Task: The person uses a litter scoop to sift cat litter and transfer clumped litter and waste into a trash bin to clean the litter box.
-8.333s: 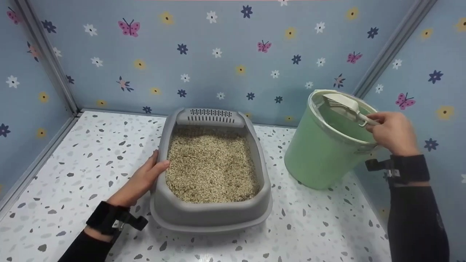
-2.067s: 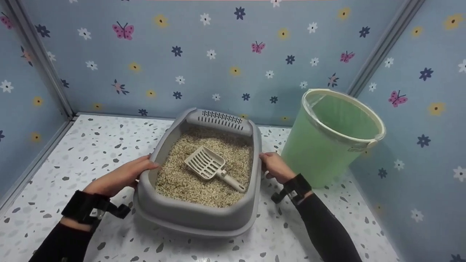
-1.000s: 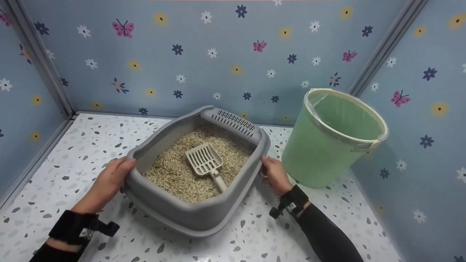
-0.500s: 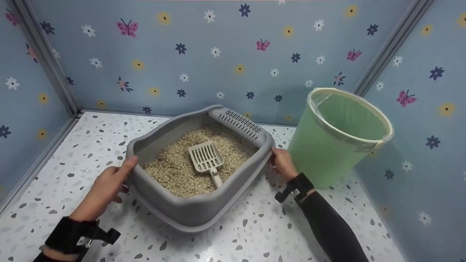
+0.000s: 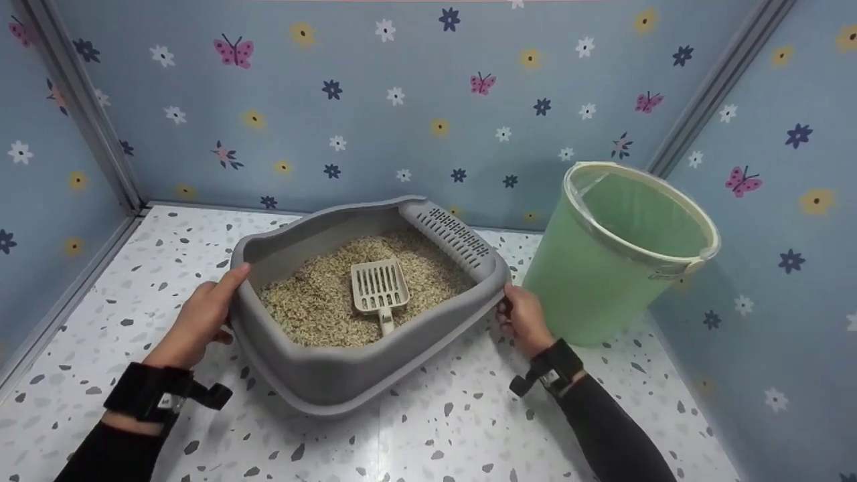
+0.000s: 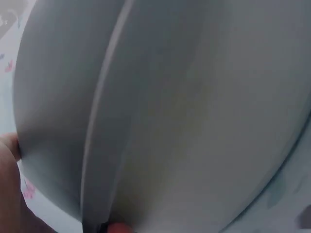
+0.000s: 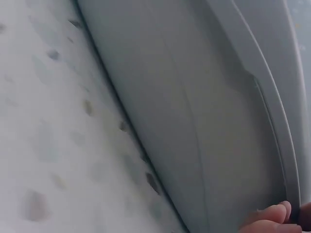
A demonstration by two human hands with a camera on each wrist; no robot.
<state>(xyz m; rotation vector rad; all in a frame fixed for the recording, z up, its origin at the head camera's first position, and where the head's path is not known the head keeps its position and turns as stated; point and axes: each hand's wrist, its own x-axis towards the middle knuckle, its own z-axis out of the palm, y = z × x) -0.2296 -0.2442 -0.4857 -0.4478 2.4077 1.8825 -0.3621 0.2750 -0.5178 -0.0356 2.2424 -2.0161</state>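
A grey litter box point(image 5: 375, 375), filled with tan granular litter point(image 5: 315, 304), stands turned at an angle on the speckled surface. On the litter lies a beige slotted litter scoop point(image 5: 379, 286), its handle end hidden behind the near wall. My left hand point(image 5: 201, 314) grips the box's left rim, thumb over the edge. At the box's right corner, beside the vented end, my right hand point(image 5: 525, 318) holds the outer edge with curled fingers. Both wrist views are filled mostly by the box's grey outer wall; fingertips point(image 7: 272, 216) touch its lip in the right wrist view.
A green bin point(image 5: 589, 281) with a cream rim and a clear liner stands right of the box, close to my right hand. Blue walls point(image 5: 375, 60) patterned with flowers and butterflies enclose the white speckled surface point(image 5: 435, 428) at the back and sides.
Earlier, my right hand held the scoop over the bin; now the scoop lies in the litter. Both hands have since turned the box clockwise, its vented end swinging right.
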